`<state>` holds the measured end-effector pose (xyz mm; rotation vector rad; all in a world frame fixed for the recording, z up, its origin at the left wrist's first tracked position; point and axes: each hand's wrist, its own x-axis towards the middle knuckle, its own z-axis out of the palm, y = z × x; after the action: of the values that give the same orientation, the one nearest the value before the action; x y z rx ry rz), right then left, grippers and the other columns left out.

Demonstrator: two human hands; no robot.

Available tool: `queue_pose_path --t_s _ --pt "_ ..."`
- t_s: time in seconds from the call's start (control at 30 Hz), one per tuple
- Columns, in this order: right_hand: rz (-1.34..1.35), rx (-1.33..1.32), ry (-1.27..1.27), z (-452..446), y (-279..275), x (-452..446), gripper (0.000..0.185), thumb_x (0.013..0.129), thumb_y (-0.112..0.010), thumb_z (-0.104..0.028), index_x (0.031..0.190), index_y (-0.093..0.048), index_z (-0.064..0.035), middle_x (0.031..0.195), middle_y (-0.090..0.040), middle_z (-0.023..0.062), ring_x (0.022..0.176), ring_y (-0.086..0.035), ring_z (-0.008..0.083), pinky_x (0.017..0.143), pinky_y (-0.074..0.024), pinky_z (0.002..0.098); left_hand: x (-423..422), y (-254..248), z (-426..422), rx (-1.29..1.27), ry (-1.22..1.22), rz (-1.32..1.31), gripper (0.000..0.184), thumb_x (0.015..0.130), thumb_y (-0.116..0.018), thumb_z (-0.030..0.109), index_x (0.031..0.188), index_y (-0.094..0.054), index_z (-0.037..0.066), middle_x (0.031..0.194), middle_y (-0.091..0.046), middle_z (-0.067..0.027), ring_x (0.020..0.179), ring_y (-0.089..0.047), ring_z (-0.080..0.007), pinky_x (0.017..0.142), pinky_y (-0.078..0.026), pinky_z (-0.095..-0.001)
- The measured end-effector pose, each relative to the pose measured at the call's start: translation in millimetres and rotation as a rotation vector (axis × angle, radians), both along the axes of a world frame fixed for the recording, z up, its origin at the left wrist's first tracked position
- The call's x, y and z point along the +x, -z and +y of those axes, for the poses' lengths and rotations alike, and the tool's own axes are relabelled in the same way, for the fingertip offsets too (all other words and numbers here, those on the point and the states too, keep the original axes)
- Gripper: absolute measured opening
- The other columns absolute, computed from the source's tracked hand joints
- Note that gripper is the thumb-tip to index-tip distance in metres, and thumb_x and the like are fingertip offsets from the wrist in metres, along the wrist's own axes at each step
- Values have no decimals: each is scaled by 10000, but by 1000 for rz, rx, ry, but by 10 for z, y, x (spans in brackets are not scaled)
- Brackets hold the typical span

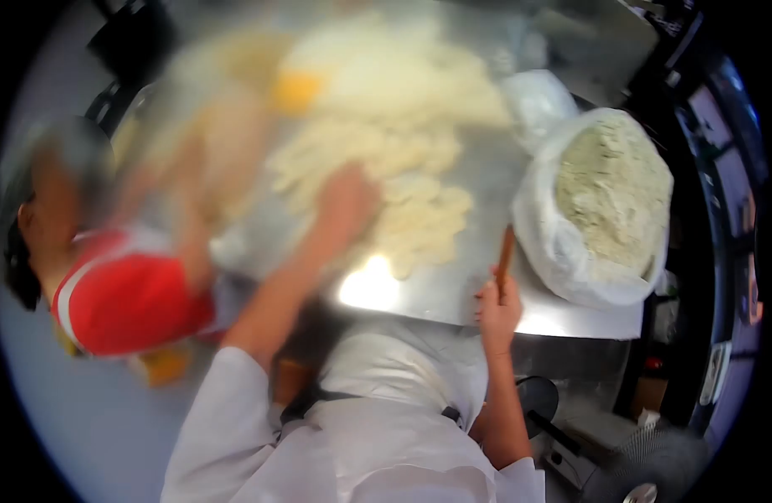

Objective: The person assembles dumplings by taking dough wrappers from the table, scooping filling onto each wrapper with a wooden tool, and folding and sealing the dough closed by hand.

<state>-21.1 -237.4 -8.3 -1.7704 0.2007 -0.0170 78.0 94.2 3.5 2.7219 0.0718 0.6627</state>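
Observation:
Several small pale dough pieces (426, 220) lie in a loose cluster on the metal table (487, 168). My left hand (348, 201) reaches in over their left side. Its fingers are blurred, so I cannot tell whether they hold a piece. At the table's front edge, my right hand (497, 308) is closed around a thin brown wooden rolling pin (507, 253), which points up and away from me. Just right of the pin stands a white plastic sack (537, 226) filled with flour (612, 197).
On the left, a co-worker in a red shirt (134, 293) leans at the table, arms blurred. A white floury heap (394, 71) and a yellow object (298, 90) lie farther back. A clear plastic bag (538, 99) sits behind the sack. A fan (646, 465) stands low at right.

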Motion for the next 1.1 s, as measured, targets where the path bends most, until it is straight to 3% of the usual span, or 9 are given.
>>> queue_pose_path --t_s 0.13,0.2,0.23,0.27,0.37,0.63,0.8,0.9,1.1 --pt "-187 -464 -21 -35 415 -16 254 1032 -569 -236 1214 -657 -82 835 -625 66 787 -603 197 733 -508 365 434 539 451 -8 36 182 404 873 -744 327 1033 -621 -23 1009 -645 -244 988 -613 -422 844 -491 -515" --pt "-244 -307 69 18 421 -61 286 1031 -582 -261 1258 -643 -98 919 -675 124 832 -658 251 773 -526 384 669 955 732 127 177 -98 348 804 -737 179 1078 -646 -15 980 -660 -223 957 -635 -409 837 -508 -484" --pt "-291 -203 100 46 376 -84 304 1031 -589 -273 1280 -636 -107 961 -700 153 855 -686 278 793 -535 393 980 1708 1208 345 35 16 458 923 -683 336 1221 -625 -6 1199 -657 -251 1129 -609 -401 1002 -472 -483" --pt "-216 -189 73 38 331 -56 287 1013 -610 -238 1272 -642 -120 949 -696 147 845 -681 299 778 -537 384 805 940 909 -196 210 201 392 884 -687 217 1210 -619 10 1041 -680 -203 966 -639 -363 895 -504 -441" --pt "-147 -106 9 -54 -204 -121 274 1004 -615 -184 1258 -638 -83 945 -698 149 828 -678 317 739 -532 379 545 200 504 -372 30 275 358 876 -624 108 1226 -643 37 797 -497 -49 743 -512 -195 672 -484 -365" --pt "-135 256 104 -70 -151 -120 279 1007 -610 -130 1270 -641 -42 778 -633 41 669 -577 108 637 -493 291 -245 -533 -1099 -935 381 285 424 969 -598 97 1390 -598 53 1043 -575 -41 876 -547 -147 774 -524 -299" --pt "-106 379 195 -172 -46 -293 280 1023 -594 -120 1288 -649 -50 770 -601 -27 655 -527 43 587 -443 227 -647 -64 -1959 -693 493 258 436 920 -623 54 1354 -598 21 1095 -581 -150 993 -574 -279 880 -484 -359" --pt "-157 368 204 -266 -18 -502 293 1033 -587 -122 1313 -632 -48 772 -580 -42 631 -483 27 560 -410 212 -840 -23 -2093 -73 622 126 513 856 -677 97 1353 -579 18 1058 -569 -211 965 -536 -404 884 -420 -486" --pt "2 428 217 -335 -131 -820 287 1041 -588 -139 1316 -631 -70 768 -580 -46 611 -471 24 547 -392 201 -674 -148 -2273 68 693 59 514 882 -725 187 1326 -541 3 1149 -552 -186 1017 -521 -400 874 -428 -513"
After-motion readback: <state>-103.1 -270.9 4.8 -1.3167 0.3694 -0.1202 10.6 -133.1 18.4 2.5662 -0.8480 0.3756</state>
